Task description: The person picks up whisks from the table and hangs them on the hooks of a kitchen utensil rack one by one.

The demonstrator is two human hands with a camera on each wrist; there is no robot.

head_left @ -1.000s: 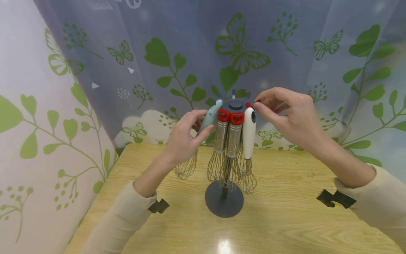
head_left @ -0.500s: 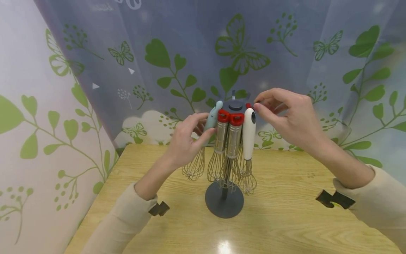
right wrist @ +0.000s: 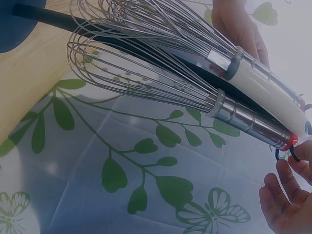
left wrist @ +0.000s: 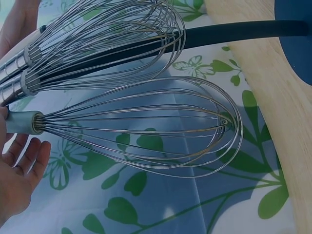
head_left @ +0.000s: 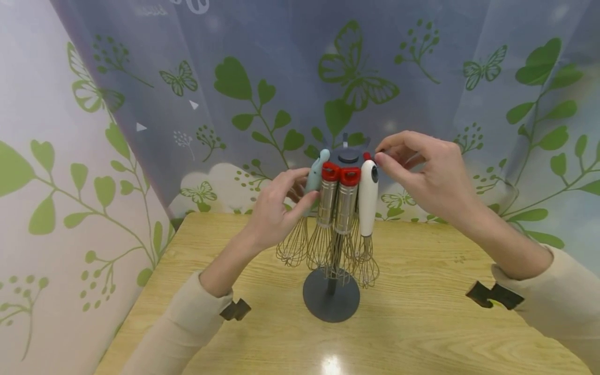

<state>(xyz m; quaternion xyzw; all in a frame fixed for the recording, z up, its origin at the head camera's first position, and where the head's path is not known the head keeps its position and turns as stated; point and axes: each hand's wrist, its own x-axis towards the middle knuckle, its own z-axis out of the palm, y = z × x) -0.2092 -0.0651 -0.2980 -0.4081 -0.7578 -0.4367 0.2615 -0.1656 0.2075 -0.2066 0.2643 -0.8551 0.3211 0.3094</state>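
My left hand (head_left: 272,211) grips the light blue handle of a whisk (head_left: 313,179), thumb in front and fingers behind. That whisk hangs nearly upright at the left side of a dark whisk stand (head_left: 348,155), its top end beside the stand's head. In the left wrist view its wire balloon (left wrist: 146,130) is separate from the other whisks. At the stand's right side, my right hand (head_left: 433,169) pinches a dark hook (right wrist: 294,154) between thumb and forefinger. Close to those fingertips is the red end of a steel-handled whisk (right wrist: 251,122).
Two red-topped steel whisks (head_left: 346,205) and a white-handled whisk (head_left: 368,200) hang at the stand's front. Its round dark base (head_left: 330,297) rests on the wooden table (head_left: 422,312). A patterned curtain (head_left: 281,78) hangs close behind.
The light blue whisk has swung from a tilt to nearly upright, its wires moving right toward the stand. My left hand shifted slightly right and down with it; my right hand stayed in place.
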